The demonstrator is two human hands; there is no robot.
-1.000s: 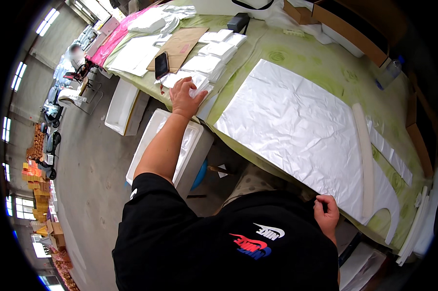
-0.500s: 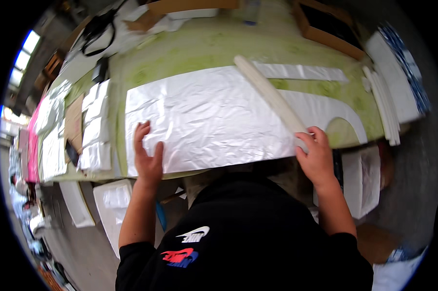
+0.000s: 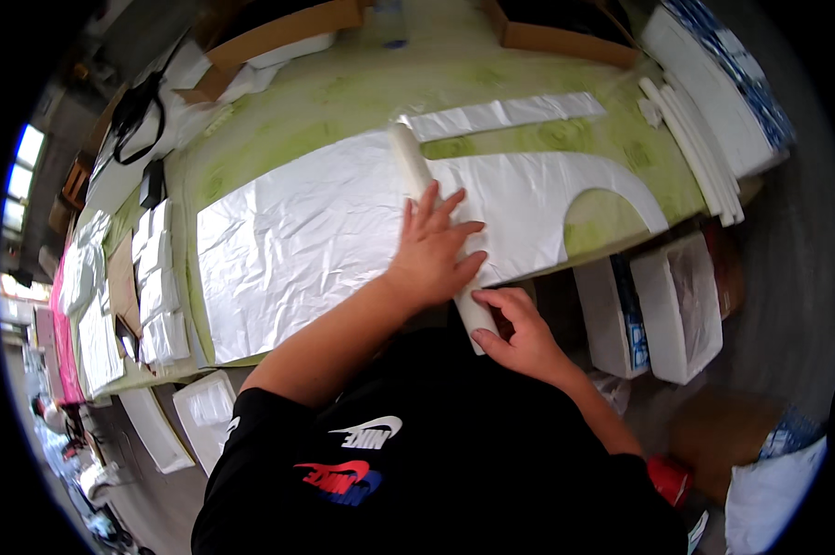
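A thin, shiny white plastic sheet lies spread over the table, wrinkled on its left part. Its right end has a curved cut-out. Across the sheet lies a long off-white tube, its near end sticking out past the table's front edge. My left hand rests on the tube's middle, palm down with fingers spread. With thumb and fingers, my right hand grips the tube's near end. Beyond the sheet, a narrow white plastic strip touches the tube's far end.
A green patterned cover lies on the table. Folded white packets and a small black box are at left. White rolls lie along the right edge. Cardboard boxes stand at the back; white bins sit below the front edge.
The tube has moved left across the sheet and toward me. My left hand has come right, onto its middle. My right hand has shifted left and nearer with the tube's end. The view has turned.
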